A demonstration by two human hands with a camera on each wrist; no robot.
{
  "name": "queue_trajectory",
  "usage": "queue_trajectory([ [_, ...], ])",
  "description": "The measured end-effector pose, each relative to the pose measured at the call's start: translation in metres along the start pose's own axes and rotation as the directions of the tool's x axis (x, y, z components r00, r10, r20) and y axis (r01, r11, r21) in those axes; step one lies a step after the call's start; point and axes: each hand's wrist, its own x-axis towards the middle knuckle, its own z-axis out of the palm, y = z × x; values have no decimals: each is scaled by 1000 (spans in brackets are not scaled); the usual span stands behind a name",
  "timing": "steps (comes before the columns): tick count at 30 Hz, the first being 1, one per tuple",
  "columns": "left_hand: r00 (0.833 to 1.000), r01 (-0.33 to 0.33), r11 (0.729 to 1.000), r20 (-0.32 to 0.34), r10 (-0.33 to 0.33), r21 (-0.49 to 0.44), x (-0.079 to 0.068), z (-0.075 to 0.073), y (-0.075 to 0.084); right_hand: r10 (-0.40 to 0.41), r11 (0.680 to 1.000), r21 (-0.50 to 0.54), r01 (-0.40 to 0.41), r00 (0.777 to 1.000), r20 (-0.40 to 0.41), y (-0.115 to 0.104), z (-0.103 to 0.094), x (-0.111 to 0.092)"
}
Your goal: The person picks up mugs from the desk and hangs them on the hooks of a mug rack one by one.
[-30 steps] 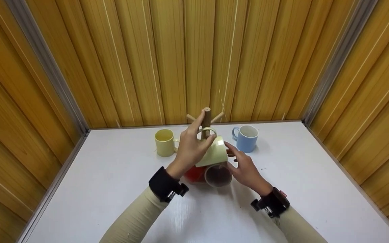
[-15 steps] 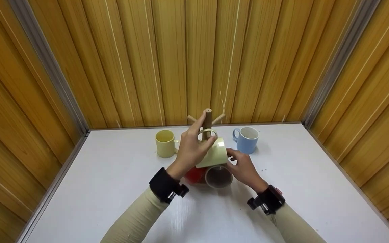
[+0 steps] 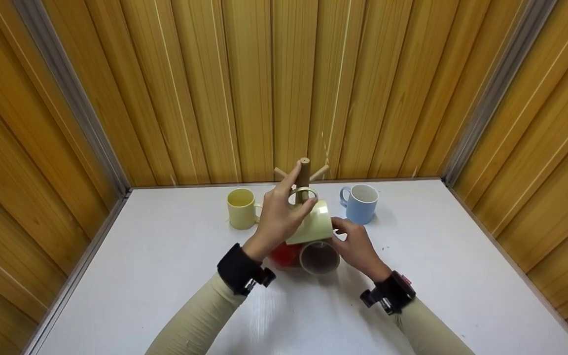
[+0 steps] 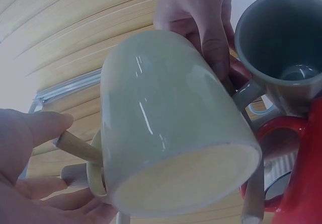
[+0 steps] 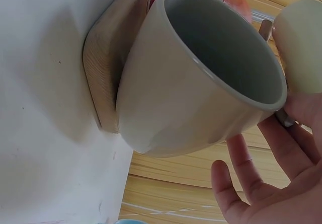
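A wooden mug tree stands mid-table. A pale yellow-green mug hangs tilted on it, its handle round a peg in the left wrist view. My left hand holds the tree near its top, thumb by the peg's tip and fingers against the post beside the mug's handle. My right hand, thumb and fingertips together, pinches a peg tip beside the grey mug. That mug hangs low, mouth outward. A red mug hangs low on the left, partly hidden by my left hand.
A yellow mug stands upright at the back left, a light blue mug at the back right. The white table is bounded by wood-patterned walls on three sides.
My right hand's fingers, spread beside the pale mug a second ago, have drawn in lower at the peg. My left hand and the mugs have stayed put.
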Motion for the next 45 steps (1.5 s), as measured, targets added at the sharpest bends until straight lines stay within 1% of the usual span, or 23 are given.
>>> queue_trajectory([
  [6,1000,-17,1000,-2,17,-11,0,0,-1,-9,1000,-26,8,999,-38,-2,1,-4],
  [11,1000,-29,999,-2,29,-23,1,-1,-1,-9,1000,-27,7,998,-56,-4,1,-5],
  [15,1000,-30,1000,-6,29,-6,2,-2,-2,-1,1000,-22,-1,998,-59,-5,2,-5],
  [20,1000,-14,1000,-3,14,3,1,-4,-3,4,1000,-17,-5,998,-57,-5,4,-5],
  [26,1000,-18,1000,-1,18,15,1,-7,-4,-8,1000,-1,8,998,-58,-7,5,-6],
  [29,1000,-11,1000,7,11,6,0,-8,-4,-9,1000,3,9,998,-57,-7,5,-6],
  [33,1000,2,1000,10,-2,-7,0,-7,-3,-5,1000,2,5,999,-52,-6,4,-7],
  [37,1000,-6,1000,13,6,1,0,-4,-2,0,1000,-4,0,999,-47,-5,1,-9],
  [41,999,0,1000,38,0,-16,2,-2,-3,-7,1000,-8,7,998,-57,-5,-3,-12],
  [45,996,30,998,87,-26,-49,4,-4,-3,-22,1000,-22,21,997,-71,-7,-3,-15],
])
